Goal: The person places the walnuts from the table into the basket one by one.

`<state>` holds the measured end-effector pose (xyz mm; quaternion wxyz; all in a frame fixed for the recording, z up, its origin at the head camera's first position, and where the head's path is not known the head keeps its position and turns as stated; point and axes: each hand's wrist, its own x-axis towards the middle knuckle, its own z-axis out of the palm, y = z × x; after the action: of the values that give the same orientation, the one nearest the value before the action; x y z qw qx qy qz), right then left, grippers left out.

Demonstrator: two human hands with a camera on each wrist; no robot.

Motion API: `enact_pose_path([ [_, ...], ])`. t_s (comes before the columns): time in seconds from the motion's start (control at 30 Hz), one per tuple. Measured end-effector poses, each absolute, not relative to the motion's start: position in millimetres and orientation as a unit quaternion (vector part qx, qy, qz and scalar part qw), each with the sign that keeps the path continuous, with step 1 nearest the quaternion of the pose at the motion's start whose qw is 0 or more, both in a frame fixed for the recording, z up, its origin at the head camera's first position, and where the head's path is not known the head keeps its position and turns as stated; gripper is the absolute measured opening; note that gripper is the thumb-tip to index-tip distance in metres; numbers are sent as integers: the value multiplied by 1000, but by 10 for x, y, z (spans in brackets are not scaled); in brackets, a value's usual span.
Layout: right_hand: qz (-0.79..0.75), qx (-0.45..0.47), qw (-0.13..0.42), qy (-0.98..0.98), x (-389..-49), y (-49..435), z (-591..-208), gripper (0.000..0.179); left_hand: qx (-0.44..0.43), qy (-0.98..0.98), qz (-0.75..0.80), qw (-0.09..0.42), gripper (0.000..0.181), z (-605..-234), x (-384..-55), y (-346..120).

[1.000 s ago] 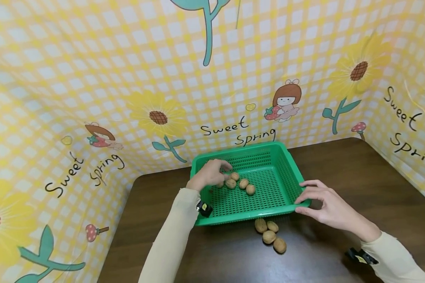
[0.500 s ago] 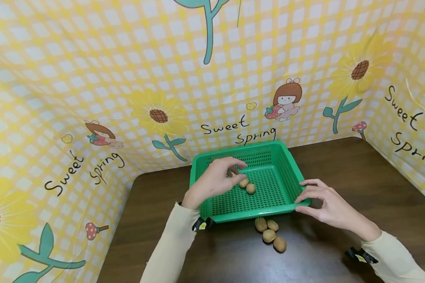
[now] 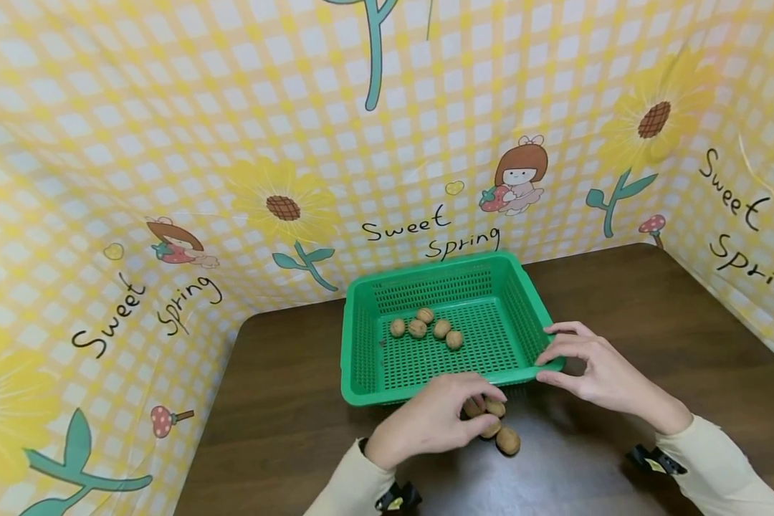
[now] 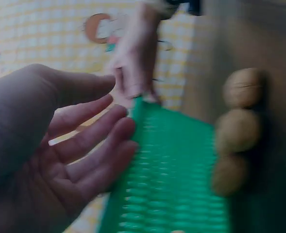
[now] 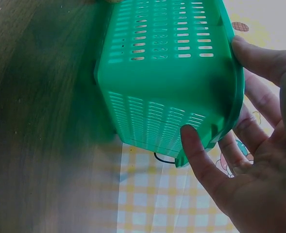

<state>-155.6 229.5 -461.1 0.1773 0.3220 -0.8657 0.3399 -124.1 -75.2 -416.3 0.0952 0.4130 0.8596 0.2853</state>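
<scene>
My left hand (image 3: pixel 435 416) hovers just outside the basket's near side, over several walnuts (image 3: pixel 508 441) on the table. Its fingers are loosely bent with nothing between them; in the left wrist view, thumb and fingers stand apart, and three walnuts (image 4: pixel 238 130) lie beyond them beside the green wall. From the head view the hand partly covers that group. My right hand (image 3: pixel 609 373) holds the near right corner of the green plastic basket (image 3: pixel 451 383), thumb and fingers spread along its rim. In the right wrist view, one finger lies against the basket's outer wall (image 5: pixel 157 77).
Several more walnuts (image 3: pixel 417 328) sit inside the basket, toward its left and middle. Beneath is a dark brown wooden table (image 3: pixel 284 401). A yellow checked cloth (image 3: pixel 322 143) with printed flowers and lettering rises behind the table and along both sides.
My left hand has left the basket's inside and moved toward the near side, over the loose walnuts. A walnut it had covered now shows in the basket. The right hand stays at the corner.
</scene>
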Motion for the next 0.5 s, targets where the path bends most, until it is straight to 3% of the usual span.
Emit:
enact_pose_path([
  [0.23,338,320,175,-867,-1549,2294,-4599,37,413,885,212,45,23,-4527,-1102,-669],
  [0.5,342,314,166,-870,-1544,2297,-4597,36,398,901,168,37,23,-4799,-1093,-655],
])
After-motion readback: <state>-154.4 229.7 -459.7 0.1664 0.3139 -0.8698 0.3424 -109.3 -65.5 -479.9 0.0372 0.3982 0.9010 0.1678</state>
